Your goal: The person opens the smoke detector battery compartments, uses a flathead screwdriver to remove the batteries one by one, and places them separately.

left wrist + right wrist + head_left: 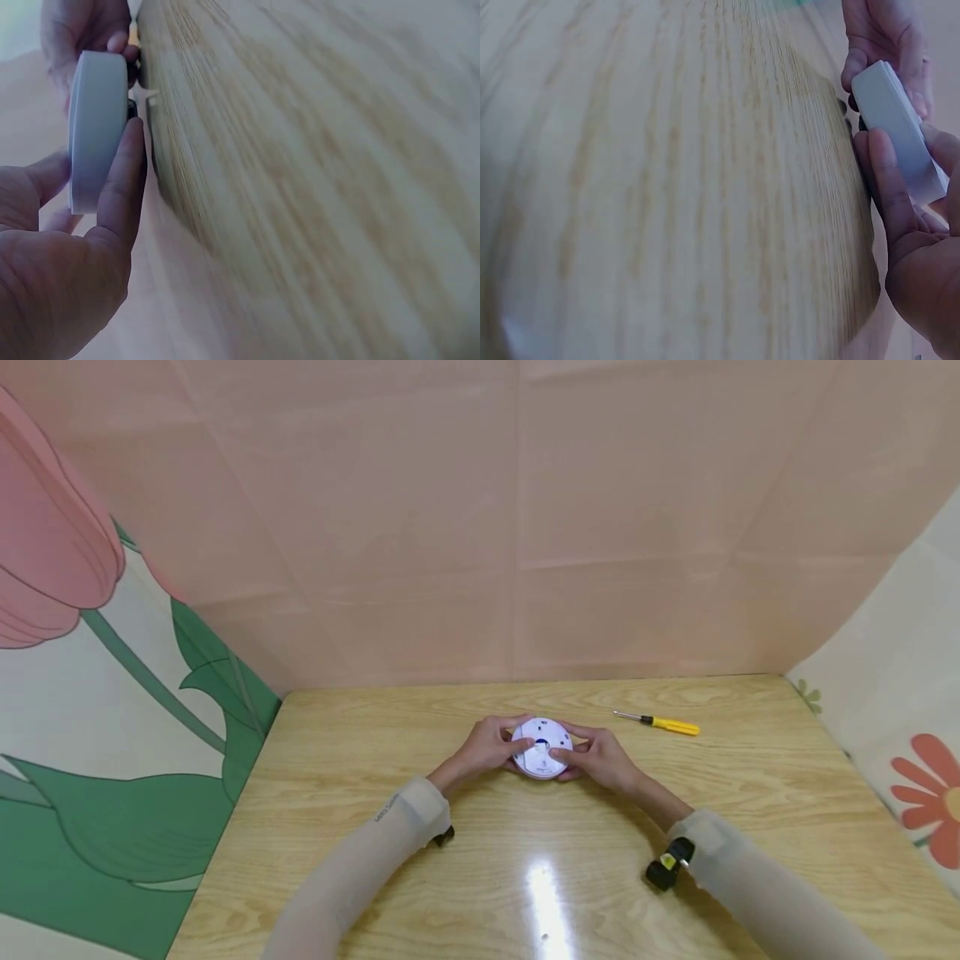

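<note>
A round white smoke detector (540, 766) is held between both hands over the middle of the table, its flat face with small slots and a dark centre hole turned toward me. My left hand (487, 744) grips its left side, thumb on the face and fingers behind. From the right, my right hand (606, 760) grips the opposite side, its thumb also on the face near the centre. In the left wrist view the detector (101, 135) shows its thick smooth rim, with a dark part on the table-facing side. The right wrist view shows the rim (892, 127) tilted between the fingers.
A screwdriver (675, 725) with a yellow handle lies on the wood-grain table (360, 727), behind and right of the hands. A pink sheet (420, 543) hangs at the table's back edge. Flower-print cloths stand at both sides.
</note>
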Available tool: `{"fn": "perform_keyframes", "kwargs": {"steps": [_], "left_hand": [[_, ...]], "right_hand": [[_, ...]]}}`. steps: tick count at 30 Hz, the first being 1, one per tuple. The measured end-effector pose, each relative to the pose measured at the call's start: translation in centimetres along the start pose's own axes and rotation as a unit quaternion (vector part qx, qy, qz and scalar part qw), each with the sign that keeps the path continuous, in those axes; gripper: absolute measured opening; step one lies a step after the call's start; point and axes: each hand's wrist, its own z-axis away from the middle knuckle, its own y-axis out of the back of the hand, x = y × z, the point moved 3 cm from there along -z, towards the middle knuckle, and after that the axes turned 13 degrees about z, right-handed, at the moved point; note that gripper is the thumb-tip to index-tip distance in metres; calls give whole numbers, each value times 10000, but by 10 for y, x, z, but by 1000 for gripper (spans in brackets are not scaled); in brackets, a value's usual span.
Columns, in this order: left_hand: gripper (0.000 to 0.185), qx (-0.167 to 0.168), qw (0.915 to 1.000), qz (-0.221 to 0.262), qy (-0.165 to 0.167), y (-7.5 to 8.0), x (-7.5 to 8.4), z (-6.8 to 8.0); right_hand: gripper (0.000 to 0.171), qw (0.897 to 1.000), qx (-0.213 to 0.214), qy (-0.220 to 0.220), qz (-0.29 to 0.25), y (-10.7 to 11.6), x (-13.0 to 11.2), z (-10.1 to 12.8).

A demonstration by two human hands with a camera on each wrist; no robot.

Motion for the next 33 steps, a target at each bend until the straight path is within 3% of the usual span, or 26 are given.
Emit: {"fn": "perform_keyframes", "kwargs": {"steps": [10, 16, 23, 28, 33], "left_hand": [[51, 106, 9993, 315, 149, 0, -4, -2], [54, 72, 9996, 147, 237, 0, -1, -3], [54, 144, 9997, -179, 81, 2, 3, -5], [49, 325, 9991, -281, 29, 0, 6, -6], [44, 616, 9980, -89, 86, -3, 5, -7]], "right_hand": [[65, 10000, 18, -34, 67, 0, 2, -1], [69, 9999, 86, -65, 90, 1, 2, -1], [77, 9993, 296, -55, 221, 1, -4, 0], [80, 9987, 406, -50, 294, 1, -4, 0], [80, 9985, 468, 4, 298, 0, -3, -1]]}}
